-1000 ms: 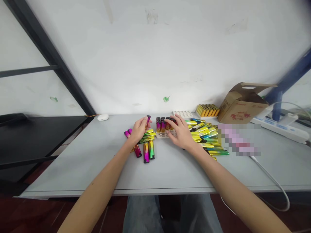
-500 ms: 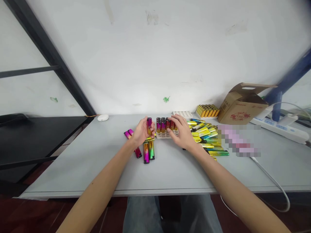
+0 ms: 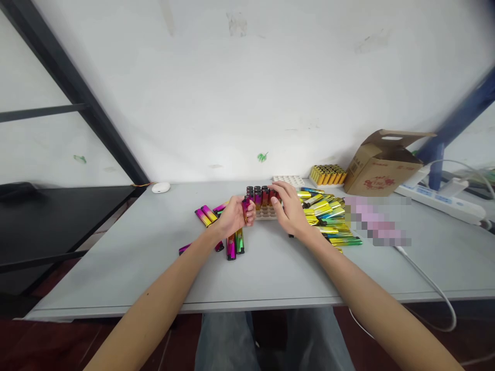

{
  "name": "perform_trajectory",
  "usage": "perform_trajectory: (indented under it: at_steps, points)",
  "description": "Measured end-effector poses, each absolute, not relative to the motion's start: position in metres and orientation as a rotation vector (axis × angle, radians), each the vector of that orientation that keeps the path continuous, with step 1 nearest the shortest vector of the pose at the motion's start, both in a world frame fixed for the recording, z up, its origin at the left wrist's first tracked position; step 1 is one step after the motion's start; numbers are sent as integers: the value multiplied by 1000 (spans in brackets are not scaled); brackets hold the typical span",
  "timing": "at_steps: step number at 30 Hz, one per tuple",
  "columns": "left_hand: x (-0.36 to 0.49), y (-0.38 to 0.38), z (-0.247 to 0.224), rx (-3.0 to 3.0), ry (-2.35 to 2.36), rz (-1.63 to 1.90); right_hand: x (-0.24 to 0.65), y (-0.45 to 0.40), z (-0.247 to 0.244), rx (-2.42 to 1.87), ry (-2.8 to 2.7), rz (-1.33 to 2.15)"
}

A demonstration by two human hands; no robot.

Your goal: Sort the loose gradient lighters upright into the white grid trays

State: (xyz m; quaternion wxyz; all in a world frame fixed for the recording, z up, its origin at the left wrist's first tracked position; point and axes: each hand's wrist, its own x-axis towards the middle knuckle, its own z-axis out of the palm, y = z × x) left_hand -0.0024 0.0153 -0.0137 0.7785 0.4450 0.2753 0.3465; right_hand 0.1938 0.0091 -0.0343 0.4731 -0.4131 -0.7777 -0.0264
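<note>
My left hand (image 3: 234, 217) is closed around a purple and gold lighter (image 3: 245, 206), held upright at the front left of a white tray (image 3: 266, 214) with round holes. Several dark-topped lighters (image 3: 258, 198) stand in the tray's back rows. At the tray's right side, my right hand (image 3: 291, 208) has its fingers curved over the standing lighters; whether it grips one is hidden. Around my left hand lie loose shiny lighters, among them a purple one (image 3: 231, 248), a green one (image 3: 240, 241) and a purple and yellow one (image 3: 201, 216).
A pile of gold and green lighters (image 3: 327, 214) lies right of my right hand. Behind are a second white tray (image 3: 289, 181), a block of yellow lighters (image 3: 328, 175), an open cardboard box (image 3: 382, 170) and a power strip (image 3: 441, 202). A white case (image 3: 161, 187) sits at the back left.
My left hand has moved right and slightly down with its lighter, closer to the tray's front. My right hand stays at the tray's right side with its fingers over the lighters.
</note>
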Motion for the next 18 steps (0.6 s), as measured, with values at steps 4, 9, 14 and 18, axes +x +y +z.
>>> perform_trajectory:
  at_steps: [4, 9, 14, 18]
  points:
    - [5, 11, -13, 988, 630, 823, 193, 8, -34, -1009, -1888, -71]
    - [12, 5, -12, 1000, 646, 888, 193, 8, -34, -1008, -1881, -74]
    - [12, 3, -12, 985, 616, 871, 194, 9, -33, -1010, -1879, -76]
    - [11, 4, -13, 992, 601, 877, 194, 9, -34, -1014, -1879, -81]
